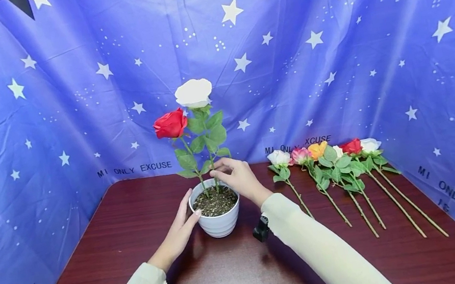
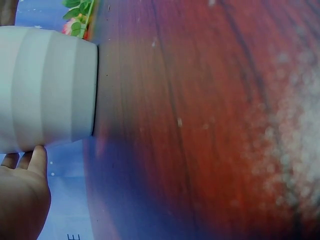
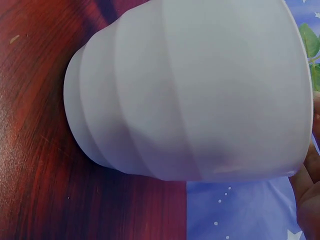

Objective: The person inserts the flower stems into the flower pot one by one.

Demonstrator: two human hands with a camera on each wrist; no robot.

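A white flower pot [image 1: 220, 224] filled with dark soil [image 1: 215, 204] stands upright on the table. In the head view, a red rose [image 1: 171, 123] and a taller white rose [image 1: 194, 93] rise from the soil. My right hand [image 1: 239, 178] pinches the white rose's stem low down, just above the rim. Against the pot's left side rests my left hand [image 1: 180, 227], fingers mostly straight and thumb by the front rim. The left wrist view shows fingertips [image 2: 38, 159] touching the pot wall. Much of the right hand [image 3: 310, 187] is hidden behind the pot in the right wrist view.
Several loose roses lie on the dark red wooden table [image 1: 133, 226] to the right, among them an orange rose [image 1: 318, 149] and a red rose [image 1: 351, 146]. Their stems point toward the front right. A blue star-patterned cloth [image 1: 174, 31] hangs around the table.
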